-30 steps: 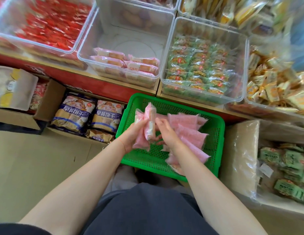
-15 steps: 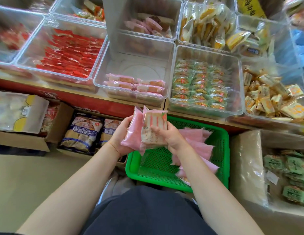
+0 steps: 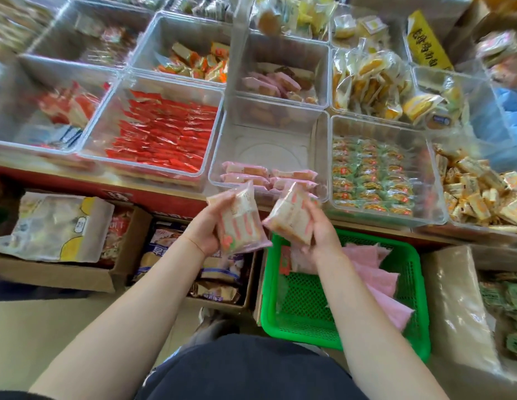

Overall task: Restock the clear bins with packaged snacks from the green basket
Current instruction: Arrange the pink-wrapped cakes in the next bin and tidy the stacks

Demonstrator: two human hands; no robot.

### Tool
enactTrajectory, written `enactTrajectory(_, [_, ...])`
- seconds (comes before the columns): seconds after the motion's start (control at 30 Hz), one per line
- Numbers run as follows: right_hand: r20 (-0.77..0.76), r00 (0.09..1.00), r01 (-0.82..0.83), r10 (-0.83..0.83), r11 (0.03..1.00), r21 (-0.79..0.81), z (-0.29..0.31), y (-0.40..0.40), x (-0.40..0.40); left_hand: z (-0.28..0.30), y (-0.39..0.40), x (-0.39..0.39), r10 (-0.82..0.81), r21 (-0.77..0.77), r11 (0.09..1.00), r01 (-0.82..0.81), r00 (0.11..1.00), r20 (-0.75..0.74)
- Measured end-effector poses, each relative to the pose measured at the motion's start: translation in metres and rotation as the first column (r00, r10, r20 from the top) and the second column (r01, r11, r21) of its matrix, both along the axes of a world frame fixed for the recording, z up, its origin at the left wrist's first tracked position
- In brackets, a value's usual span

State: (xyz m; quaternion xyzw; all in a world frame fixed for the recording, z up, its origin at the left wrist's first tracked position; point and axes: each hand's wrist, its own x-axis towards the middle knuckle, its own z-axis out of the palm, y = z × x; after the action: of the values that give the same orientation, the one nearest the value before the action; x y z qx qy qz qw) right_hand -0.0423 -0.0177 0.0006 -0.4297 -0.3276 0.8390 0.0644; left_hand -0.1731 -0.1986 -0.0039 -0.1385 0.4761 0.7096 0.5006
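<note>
Here each hand carries its own load of pink-wrapped snack packets, split so both can feed the same bin at once. The left hand [image 3: 206, 230] has its fingers curled round a small stack of pink and clear plastic packets [image 3: 242, 219], holding them upright with the printed face toward the camera. The right hand [image 3: 320, 230] pinches a second tilted bundle of the same packets [image 3: 293, 217], thumb on the near side. Both bundles hover just in front of the near wall of the clear plastic bin [image 3: 320, 157] on the red-edged surface [image 3: 63, 180], and have not yet crossed its rim.

That bin looks like the target: a few matching pink packets [image 3: 268, 176] already lie flat along its front, with its back half bare, so there is room to fill. Holding the packets edge-up probably lets them be slotted in as neat rows.

The green mesh plastic basket [image 3: 416, 298] sits low, below the right forearm, with more pink packets [image 3: 378, 278] leaning against its right side, so restocking seems far from finished.

Neighbouring bins are sorted by kind: red foil sachets [image 3: 162, 137] to the left, green-wrapped cakes [image 3: 369, 174] to the right. Keeping pink with pink matters; a careless drop could send a packet over the shared wall.
</note>
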Motion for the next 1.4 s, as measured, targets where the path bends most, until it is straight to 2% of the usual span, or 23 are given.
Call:
enactTrajectory(0.2, [-0.124, 0.977, 0.17, -0.172, 0.985, -0.029, 0.002, -0.02, -0.029, 0.0, -0.026, -0.039, 0.114, -0.018, 0.993, -0.114, 0.993, 0.004])
enactTrajectory(0.37, [-0.12, 0.98, 0.16, -0.157, 0.987, 0.014, 0.002, -0.039, -0.043, 0.002, -0.036, -0.059, 0.122, -0.069, 0.99, -0.122, 0.992, 0.0])
enactTrajectory(0.5, [-0.098, 0.988, 0.12, -0.119, 0.993, 0.002, 0.009, -0.032, -0.05, 0.005, -0.031, -0.068, 0.054, 0.059, 0.996, -0.061, 0.993, 0.108])
enactTrajectory(0.67, [-0.291, 0.957, -0.002, -0.021, 0.997, -0.076, 0.023, -0.008, -0.053, 0.005, -0.017, -0.075, -0.082, 0.287, 0.956, 0.057, 0.994, 0.075])
enactTrajectory(0.73, [-0.353, 0.935, -0.008, -0.031, 0.994, -0.106, 0.025, 0.003, -0.056, 0.001, -0.008, -0.08, -0.092, 0.312, 0.948, 0.06, 0.992, 0.088])
enactTrajectory(0.83, [-0.336, 0.941, -0.008, -0.033, 0.993, -0.121, 0.026, 0.019, -0.064, 0.004, 0.016, -0.087, -0.1, 0.27, 0.96, 0.071, 0.99, 0.095])
enactTrajectory(0.93, [-0.267, 0.961, 0.036, -0.068, 0.992, -0.123, 0.028, 0.031, -0.073, 0.008, 0.038, -0.095, 0.024, 0.121, 0.992, -0.042, 0.989, 0.144])
enactTrajectory(1.03, [-0.242, 0.964, 0.08, -0.106, 0.99, -0.114, 0.025, 0.043, -0.083, 0.007, 0.049, -0.107, 0.152, 0.008, 0.988, -0.153, 0.983, 0.101])
enactTrajectory(1.2, [-0.303, 0.952, 0.01, -0.042, 0.994, -0.105, 0.016, 0.067, -0.097, 0.007, 0.056, -0.131, 0.252, 0.03, 0.966, -0.258, 0.958, 0.139])
enactTrajectory(1.23, [-0.318, 0.948, -0.02, -0.005, 0.997, -0.078, 0.014, 0.071, -0.1, 0.007, 0.057, -0.134, 0.244, 0.037, 0.967, -0.251, 0.96, 0.138])
enactTrajectory(1.33, [-0.306, 0.948, -0.083, 0.083, 0.996, 0.015, 0.011, 0.079, -0.107, 0.009, 0.059, -0.139, 0.075, 0.154, 0.984, -0.093, 0.99, 0.117])
enactTrajectory(1.4, [-0.257, 0.964, -0.07, 0.068, 0.998, 0.002, 0.008, 0.082, -0.112, 0.008, 0.061, -0.142, -0.029, 0.22, 0.975, 0.008, 0.995, 0.093])
